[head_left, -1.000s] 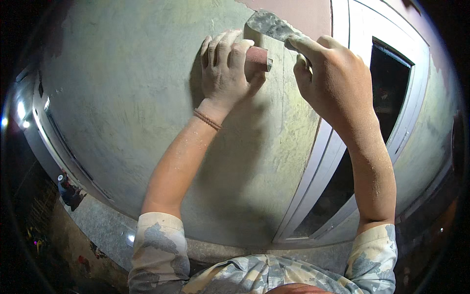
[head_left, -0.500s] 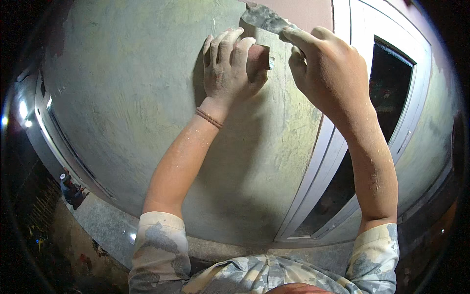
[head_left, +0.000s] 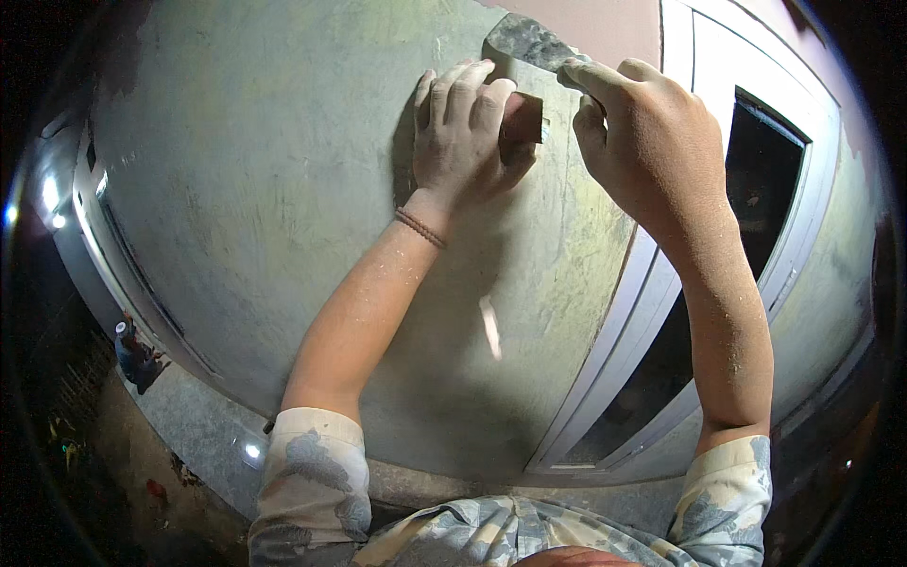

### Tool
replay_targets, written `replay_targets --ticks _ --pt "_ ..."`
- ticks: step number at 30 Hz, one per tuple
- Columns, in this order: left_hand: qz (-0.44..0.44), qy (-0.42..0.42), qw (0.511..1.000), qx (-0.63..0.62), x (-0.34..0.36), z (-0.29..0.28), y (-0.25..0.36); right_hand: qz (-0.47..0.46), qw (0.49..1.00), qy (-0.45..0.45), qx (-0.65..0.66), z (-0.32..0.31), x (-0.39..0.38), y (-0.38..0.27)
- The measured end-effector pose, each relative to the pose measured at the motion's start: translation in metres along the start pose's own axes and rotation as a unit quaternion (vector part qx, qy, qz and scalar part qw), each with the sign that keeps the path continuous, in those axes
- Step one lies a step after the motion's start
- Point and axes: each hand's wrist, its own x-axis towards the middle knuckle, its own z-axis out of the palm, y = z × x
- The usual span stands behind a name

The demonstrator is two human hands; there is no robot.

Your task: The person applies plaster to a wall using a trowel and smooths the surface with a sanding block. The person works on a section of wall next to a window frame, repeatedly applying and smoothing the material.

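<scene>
My left hand [head_left: 456, 132], fingers curved and dusty, grips a reddish-brown sandpaper-like block [head_left: 522, 118] against the grey-green plastered wall [head_left: 236, 208]. My right hand [head_left: 652, 142], closed round a putty knife [head_left: 524, 42], holds its smeared metal blade just above my left hand, near the edge of a pink-painted area at the top of the wall. A pale elongated patch [head_left: 490, 326] shows below my left hand; I cannot tell whether it is light or a loose piece.
A white-framed dark glass door or window [head_left: 817, 189] is at the right. At the far left a person [head_left: 137, 359] in dark clothes crouches by the wall's base, on a grey ledge [head_left: 198, 416], with bright lamps [head_left: 50, 194] above.
The view has shifted slightly, with wall and frame lying further right. My hands keep their grips, the knife blade moving a little. The pale patch below my left hand has appeared.
</scene>
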Motion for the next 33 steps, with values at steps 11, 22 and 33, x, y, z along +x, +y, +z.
replay_targets --ticks 11,22,33 --pt "0.001 0.008 1.000 0.001 -0.002 0.001 0.002 -0.053 0.998 0.033 -0.004 -0.003 0.003 -0.003" --pt "0.008 0.017 1.000 0.010 -0.001 0.002 0.003 -0.032 0.999 -0.009 -0.015 -0.011 0.008 -0.005" --pt "-0.016 -0.019 1.000 0.014 -0.002 -0.002 0.008 -0.072 0.997 0.034 0.012 -0.001 0.014 -0.003"
